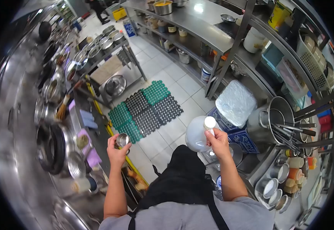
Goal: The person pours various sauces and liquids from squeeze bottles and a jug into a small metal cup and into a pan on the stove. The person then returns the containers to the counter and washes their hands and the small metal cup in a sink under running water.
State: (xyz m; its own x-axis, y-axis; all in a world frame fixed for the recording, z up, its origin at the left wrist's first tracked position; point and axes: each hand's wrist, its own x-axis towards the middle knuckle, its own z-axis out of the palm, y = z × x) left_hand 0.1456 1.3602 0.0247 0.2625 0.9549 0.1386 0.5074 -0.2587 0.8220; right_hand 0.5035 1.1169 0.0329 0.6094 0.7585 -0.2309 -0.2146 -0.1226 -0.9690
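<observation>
My left hand (116,152) has its fingers wrapped round a small metal cup (122,140), held with its round opening facing up toward me. In my right hand (219,144) is a large translucent plastic jug (196,135), gripped near its neck. A white cap (210,122) sits on the jug's top. Cup and jug are well apart, on either side of my black apron (174,178). How full either one is, I cannot tell.
Green and black rubber mats (145,109) lie on the tiled floor ahead. To the right stand a foil-covered container (236,102) and a tall steel pot (259,122) beside utensils. Pans and a brush (62,109) line the left counter. Another person (96,10) stands far back.
</observation>
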